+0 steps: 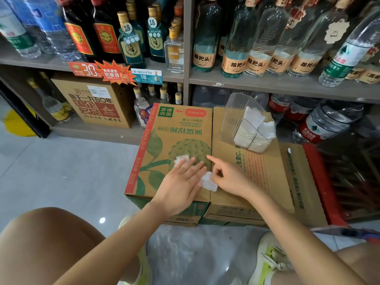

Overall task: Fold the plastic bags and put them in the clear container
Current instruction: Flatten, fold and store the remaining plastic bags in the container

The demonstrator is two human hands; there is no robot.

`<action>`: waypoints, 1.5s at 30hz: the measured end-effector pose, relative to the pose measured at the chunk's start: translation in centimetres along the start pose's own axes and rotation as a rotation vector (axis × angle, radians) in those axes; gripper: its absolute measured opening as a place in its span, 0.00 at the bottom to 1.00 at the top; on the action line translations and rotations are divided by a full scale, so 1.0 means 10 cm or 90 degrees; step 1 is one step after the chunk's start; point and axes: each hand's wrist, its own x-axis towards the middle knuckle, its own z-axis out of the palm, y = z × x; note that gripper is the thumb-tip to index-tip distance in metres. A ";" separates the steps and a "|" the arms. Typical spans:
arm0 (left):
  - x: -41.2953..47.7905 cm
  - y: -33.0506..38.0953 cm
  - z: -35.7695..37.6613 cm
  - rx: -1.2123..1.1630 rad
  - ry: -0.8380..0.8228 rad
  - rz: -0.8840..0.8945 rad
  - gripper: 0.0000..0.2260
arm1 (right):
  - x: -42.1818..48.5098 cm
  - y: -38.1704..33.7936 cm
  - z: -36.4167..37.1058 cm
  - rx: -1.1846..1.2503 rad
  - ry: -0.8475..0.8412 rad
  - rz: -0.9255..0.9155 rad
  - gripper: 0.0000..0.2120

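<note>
A clear plastic bag [208, 181], folded into a narrow strip, lies on top of a cardboard box [164, 128]. My left hand [181, 182] presses flat on it with straight fingers; one end of the bag shows beyond my fingertips. My right hand [228, 177] pinches the bag's other end between thumb and curled fingers, with the index finger stretched out. The clear container [236, 116] stands on the neighbouring box [267, 182] to the right, with several folded white bags inside.
Shelves packed with glass and plastic bottles rise behind the boxes. More loose plastic bags [195, 256] lie on the floor between my feet. A red crate [320, 182] sits to the right. Grey tiled floor stretches to the left.
</note>
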 end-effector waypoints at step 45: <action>-0.29 0.15 0.02 0.114 -0.051 -0.316 0.27 | -0.16 -0.07 0.46 -0.088 0.439 0.257 0.12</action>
